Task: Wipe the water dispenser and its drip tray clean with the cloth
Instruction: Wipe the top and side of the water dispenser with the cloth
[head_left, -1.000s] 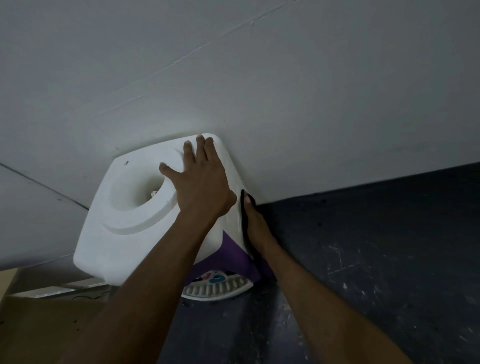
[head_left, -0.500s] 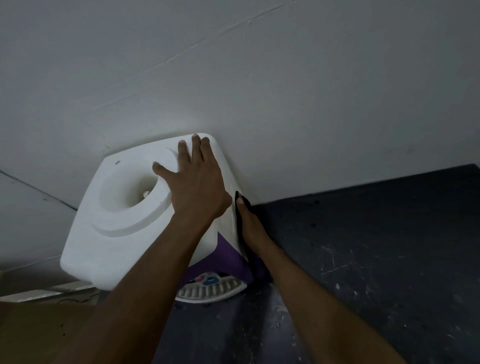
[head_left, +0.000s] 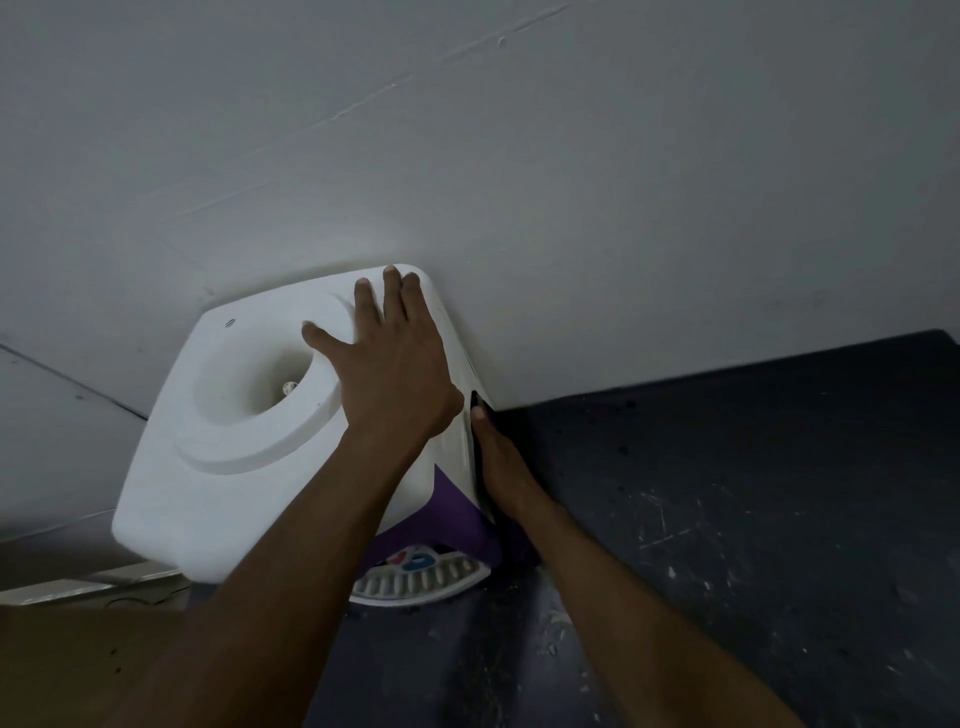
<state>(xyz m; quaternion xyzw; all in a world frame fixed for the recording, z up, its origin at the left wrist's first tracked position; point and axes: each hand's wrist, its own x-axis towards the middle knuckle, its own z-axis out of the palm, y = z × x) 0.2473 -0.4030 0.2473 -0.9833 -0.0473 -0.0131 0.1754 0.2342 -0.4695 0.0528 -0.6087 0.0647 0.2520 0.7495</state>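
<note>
The white water dispenser (head_left: 218, 457) stands against the wall, seen from above, with a round bottle socket in its top and a purple front. My left hand (head_left: 395, 374) lies flat on its top right corner, fingers spread. My right hand (head_left: 498, 467) presses a dark cloth (head_left: 477, 441) flat against the dispenser's right side; most of the cloth is hidden under the palm. Below the purple front, the white slotted drip tray (head_left: 421, 584) sticks out, with red and blue taps above it.
A pale wall (head_left: 519, 156) rises directly behind the dispenser. A dark speckled floor (head_left: 753, 519) spreads to the right and in front. At lower left are a brown surface (head_left: 78, 665) and a low white ledge (head_left: 78, 584).
The view has shifted slightly. My right hand with the cloth has slid a little along the dispenser's right side. My left hand has stayed on the top.
</note>
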